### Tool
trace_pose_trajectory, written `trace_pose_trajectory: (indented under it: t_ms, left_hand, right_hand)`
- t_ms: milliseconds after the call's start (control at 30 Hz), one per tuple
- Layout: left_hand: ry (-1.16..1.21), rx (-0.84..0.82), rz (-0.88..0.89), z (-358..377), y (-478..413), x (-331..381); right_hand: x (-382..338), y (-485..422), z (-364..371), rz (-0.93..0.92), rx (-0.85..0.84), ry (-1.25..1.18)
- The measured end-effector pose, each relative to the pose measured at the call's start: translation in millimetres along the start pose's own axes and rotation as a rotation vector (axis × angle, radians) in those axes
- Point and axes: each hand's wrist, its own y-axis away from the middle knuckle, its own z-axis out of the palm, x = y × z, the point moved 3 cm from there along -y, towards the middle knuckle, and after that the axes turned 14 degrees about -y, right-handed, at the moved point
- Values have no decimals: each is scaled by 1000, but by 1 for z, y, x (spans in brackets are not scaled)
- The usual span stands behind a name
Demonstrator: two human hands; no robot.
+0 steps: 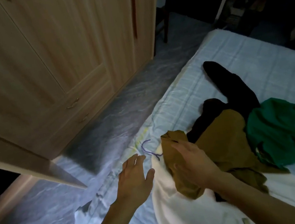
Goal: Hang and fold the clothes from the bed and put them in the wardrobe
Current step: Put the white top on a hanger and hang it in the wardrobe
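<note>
Both my forearms reach forward, bare. My left hand (135, 174) is palm down, fingers spread; my right hand (192, 161) is palm down too (fingers blurred, grip unclear).
</note>
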Motion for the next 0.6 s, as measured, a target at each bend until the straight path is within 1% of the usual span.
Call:
trace_pose_trajectory:
  t_ms: [67, 133, 267, 433, 600]
  left_hand:
    - [16, -35, -21, 18, -10, -3]
    - [12, -70, -31, 38, -19, -7]
    - [27, -138, -56, 77, -37, -12]
    - [68, -167, -87, 115, -64, -14]
    - [120, -206, -144, 146, -93, -14]
  right_hand:
    - [14, -22, 13, -42, -75, -6]
    - [29, -40, 29, -50, -79, -70]
    - [52, -65, 69, -3, -139, -112]
    - [89, -91, 113, -29, -176, -59]
    - [109, -119, 138, -21, -219, -45]
